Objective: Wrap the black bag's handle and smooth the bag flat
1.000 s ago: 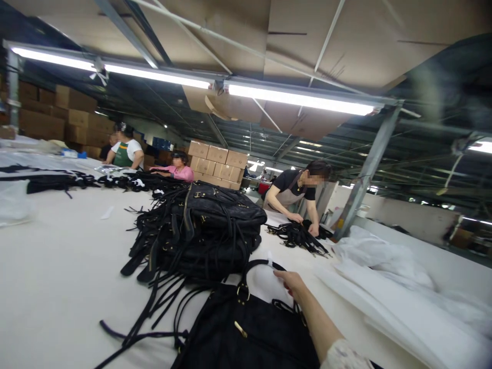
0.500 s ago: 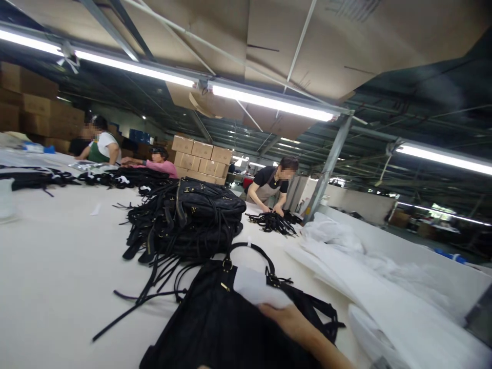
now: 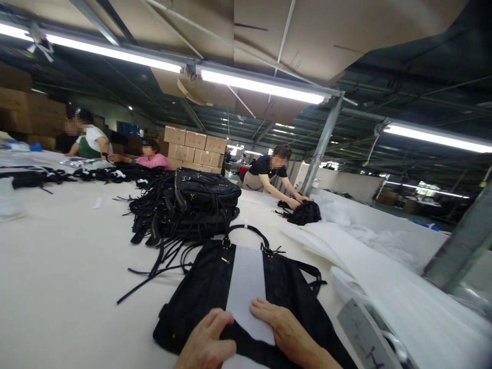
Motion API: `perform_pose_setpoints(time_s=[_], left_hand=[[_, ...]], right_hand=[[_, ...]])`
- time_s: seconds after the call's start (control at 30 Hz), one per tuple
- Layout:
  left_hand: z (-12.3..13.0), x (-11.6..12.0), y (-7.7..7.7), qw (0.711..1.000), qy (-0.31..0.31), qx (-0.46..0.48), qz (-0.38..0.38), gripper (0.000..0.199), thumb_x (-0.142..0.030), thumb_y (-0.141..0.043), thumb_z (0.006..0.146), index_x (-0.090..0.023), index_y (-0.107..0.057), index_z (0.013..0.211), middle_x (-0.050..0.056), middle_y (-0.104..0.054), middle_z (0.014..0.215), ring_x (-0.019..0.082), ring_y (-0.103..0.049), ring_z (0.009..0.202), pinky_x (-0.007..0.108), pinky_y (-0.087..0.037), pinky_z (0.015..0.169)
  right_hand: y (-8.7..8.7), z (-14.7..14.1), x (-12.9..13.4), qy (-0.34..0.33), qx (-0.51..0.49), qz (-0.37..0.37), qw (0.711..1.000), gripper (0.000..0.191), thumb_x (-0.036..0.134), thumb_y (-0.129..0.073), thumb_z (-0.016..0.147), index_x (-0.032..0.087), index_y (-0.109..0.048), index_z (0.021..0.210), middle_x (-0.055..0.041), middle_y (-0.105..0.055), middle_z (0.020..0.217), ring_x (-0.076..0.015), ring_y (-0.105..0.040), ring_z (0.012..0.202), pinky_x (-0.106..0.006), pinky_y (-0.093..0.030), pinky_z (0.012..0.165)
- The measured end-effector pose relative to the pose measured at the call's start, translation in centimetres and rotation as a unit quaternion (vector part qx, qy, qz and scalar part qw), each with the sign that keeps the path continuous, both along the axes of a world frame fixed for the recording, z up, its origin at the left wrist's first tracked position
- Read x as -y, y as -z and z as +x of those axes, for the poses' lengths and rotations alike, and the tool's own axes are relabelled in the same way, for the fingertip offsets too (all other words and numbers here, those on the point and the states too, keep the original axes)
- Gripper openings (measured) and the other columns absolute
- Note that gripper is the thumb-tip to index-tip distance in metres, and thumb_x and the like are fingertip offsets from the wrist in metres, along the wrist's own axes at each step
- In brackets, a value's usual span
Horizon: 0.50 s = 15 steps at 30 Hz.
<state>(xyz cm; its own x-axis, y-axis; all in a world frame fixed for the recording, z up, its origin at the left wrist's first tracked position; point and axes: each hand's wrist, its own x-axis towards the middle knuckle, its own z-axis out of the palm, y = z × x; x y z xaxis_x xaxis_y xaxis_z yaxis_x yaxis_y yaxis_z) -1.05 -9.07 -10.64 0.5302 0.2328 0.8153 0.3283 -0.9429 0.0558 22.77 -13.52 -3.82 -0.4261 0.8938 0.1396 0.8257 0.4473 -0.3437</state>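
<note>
A black bag (image 3: 207, 282) lies flat on the pale table, its handle loop pointing away from me. Down its middle runs a light grey-white sheet (image 3: 248, 271). My right hand (image 3: 282, 328) rests on the sheet's right side, fingers stretched out. On the left, my left hand (image 3: 209, 341) is over the bag's lower part beside the sheet, fingers bent and apart; a pale piece shows below it. Nothing is gripped in either hand.
A stack of black bags (image 3: 188, 205) with straps stands behind the bag. White wrapping sheets (image 3: 384, 277) and a grey marked box (image 3: 365, 328) lie at right. Across the table (image 3: 69, 256), a person (image 3: 265, 174) handles black items; others work at far left.
The sheet, formerly folded near the handle under my right hand, now lies stretched down the bag. My left hand has come into fuller view. The person opposite has moved black items rightward.
</note>
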Motion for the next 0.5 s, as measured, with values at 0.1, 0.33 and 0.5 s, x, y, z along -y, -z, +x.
perform_pose_setpoints(time_s=[0.1,0.33,0.5], left_hand=[[-0.2,0.0,-0.4,0.999,-0.004,0.009,0.031,0.034,-0.027,-0.049,0.092,-0.019,-0.054,0.059,0.009,-0.048,0.141,0.027,-0.040,0.129,0.034,-0.045,0.101],[-0.9,0.3,-1.9,0.992,0.074,-0.088,-0.060,0.028,-0.033,-0.040,0.099,-0.022,-0.059,0.082,0.004,-0.070,0.109,0.016,-0.064,0.096,0.030,-0.047,0.097],[-0.6,0.8,-2.1,0.983,0.090,-0.082,-0.136,0.032,-0.037,-0.035,0.103,-0.021,-0.059,0.088,0.002,-0.070,0.094,0.018,-0.065,0.087,0.034,-0.046,0.096]], right_hand=[[0.1,0.2,0.7,-0.001,0.002,0.005,1.000,0.058,0.000,-0.035,0.080,0.017,-0.065,0.127,-0.0108,-0.060,0.135,-0.0213,-0.054,0.129,-0.039,-0.039,0.114],[1.5,0.7,2.0,0.000,0.035,-0.029,0.999,0.052,0.008,-0.048,0.084,0.014,-0.058,0.134,-0.0129,-0.053,0.142,-0.0243,-0.047,0.135,-0.038,-0.036,0.116],[4.6,2.5,2.3,-0.039,0.052,-0.053,0.996,0.052,0.032,-0.051,0.095,0.015,-0.047,0.144,-0.0131,-0.046,0.147,-0.0255,-0.041,0.139,-0.039,-0.029,0.118]])
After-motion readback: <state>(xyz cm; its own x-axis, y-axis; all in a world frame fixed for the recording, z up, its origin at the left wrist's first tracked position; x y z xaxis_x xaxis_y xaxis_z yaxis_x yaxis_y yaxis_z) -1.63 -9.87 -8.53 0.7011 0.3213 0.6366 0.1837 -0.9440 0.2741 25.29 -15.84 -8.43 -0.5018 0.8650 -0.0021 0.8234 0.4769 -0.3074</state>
